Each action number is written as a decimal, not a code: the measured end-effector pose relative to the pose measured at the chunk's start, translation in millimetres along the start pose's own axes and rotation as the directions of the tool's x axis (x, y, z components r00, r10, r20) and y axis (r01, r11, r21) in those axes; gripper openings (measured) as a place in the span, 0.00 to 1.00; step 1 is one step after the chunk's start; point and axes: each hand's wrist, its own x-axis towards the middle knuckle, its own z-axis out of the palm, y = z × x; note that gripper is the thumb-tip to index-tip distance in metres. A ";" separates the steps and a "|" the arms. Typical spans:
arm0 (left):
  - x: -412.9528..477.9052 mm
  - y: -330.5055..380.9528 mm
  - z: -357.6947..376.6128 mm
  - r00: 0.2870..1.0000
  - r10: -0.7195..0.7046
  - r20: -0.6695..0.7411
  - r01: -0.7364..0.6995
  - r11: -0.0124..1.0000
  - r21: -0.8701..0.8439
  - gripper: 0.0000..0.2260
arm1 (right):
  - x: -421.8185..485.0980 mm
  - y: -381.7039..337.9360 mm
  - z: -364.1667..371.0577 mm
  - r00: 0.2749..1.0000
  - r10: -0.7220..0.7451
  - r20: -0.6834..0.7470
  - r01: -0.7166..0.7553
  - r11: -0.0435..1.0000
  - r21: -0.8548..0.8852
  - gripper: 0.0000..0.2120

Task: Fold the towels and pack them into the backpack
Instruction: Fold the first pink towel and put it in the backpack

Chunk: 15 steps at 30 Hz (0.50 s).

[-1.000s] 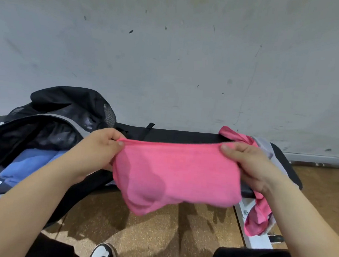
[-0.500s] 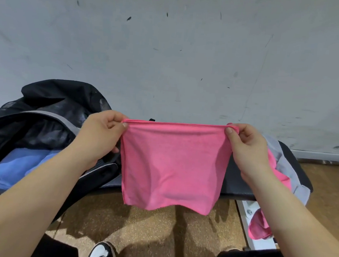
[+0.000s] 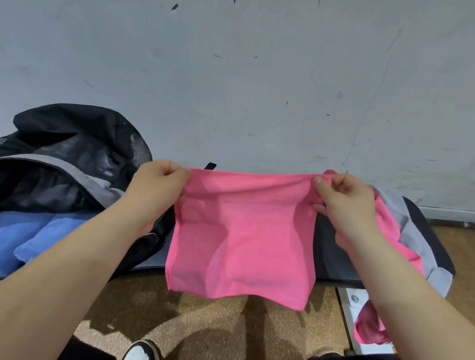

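- Head view: the left hand (image 3: 157, 184) and right hand (image 3: 341, 199) each pinch a top corner of the bright pink microfibre towel (image 3: 242, 236), which hangs in front of the black padded bench (image 3: 334, 259).
- The open black and grey backpack (image 3: 63, 167) lies to the left, with light blue folded towels (image 3: 16, 237) inside.
- A heap of pink and grey cloths (image 3: 401, 228) waits on the bench's right end.
- Risk: the top edge sags between the pinches, so the layers could slip out of line and the fold end up crooked.
- Risk: a loosened pinch would drop the towel to the speckled brown floor (image 3: 220, 325).
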 end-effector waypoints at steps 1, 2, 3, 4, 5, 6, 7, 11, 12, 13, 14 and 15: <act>2.8 -4.9 1.5 1.000 -0.002 -0.002 0.002 0.999 0.053 0.08 | 1.4 5.4 1.0 0.999 0.038 0.020 -0.038 0.999 -0.009 0.08; 6.4 -9.3 3.2 1.000 0.023 -0.018 -0.020 0.993 0.114 0.08 | 3.9 11.2 1.6 0.998 0.062 0.029 -0.061 0.998 -0.031 0.09; 9.0 -11.4 4.7 0.998 0.058 -0.036 -0.050 0.983 0.179 0.08 | 7.0 15.8 1.2 0.997 0.071 0.020 -0.069 0.995 -0.075 0.09; 12.2 -12.5 6.6 0.995 0.087 -0.054 -0.073 0.971 0.226 0.07 | 10.6 18.6 1.0 0.998 0.066 0.006 -0.065 0.990 -0.127 0.08; 15.5 -12.2 9.4 0.992 0.103 -0.071 -0.082 0.966 0.247 0.07 | 13.5 19.6 0.6 0.998 0.059 -0.007 -0.060 0.985 -0.160 0.07; 19.7 -12.1 13.2 0.992 0.095 -0.085 -0.074 0.971 0.225 0.07 | 16.2 20.6 1.0 0.998 0.067 -0.015 -0.069 0.986 -0.153 0.07; 23.6 -11.7 17.1 0.994 0.066 -0.090 -0.050 0.983 0.175 0.07 | 18.0 20.8 2.7 0.995 0.093 -0.020 -0.095 0.989 -0.111 0.07; 39.3 -9.0 35.0 0.996 0.010 -0.083 -0.011 1.000 -0.011 0.06 | 27.5 19.1 15.8 0.987 0.160 -0.009 -0.160 0.986 0.038 0.04; 42.6 -9.6 37.7 0.997 0.017 -0.070 -0.017 1.000 0.003 0.09 | 29.9 19.9 19.2 0.986 0.168 0.012 -0.168 0.984 0.058 0.03; 43.6 -8.8 39.3 0.999 0.010 -0.037 -0.009 0.999 0.040 0.15 | 32.2 21.9 21.5 0.983 0.178 0.039 -0.181 0.981 0.068 0.08; 43.6 -9.0 40.2 1.000 -0.007 0.001 0.007 0.996 0.084 0.21 | 33.9 25.4 22.6 0.979 0.189 0.074 -0.194 0.979 0.065 0.16; 42.5 -10.0 39.5 0.999 -0.025 0.037 0.020 0.991 0.129 0.25 | 33.6 29.3 22.2 0.976 0.190 0.108 -0.194 0.980 0.035 0.23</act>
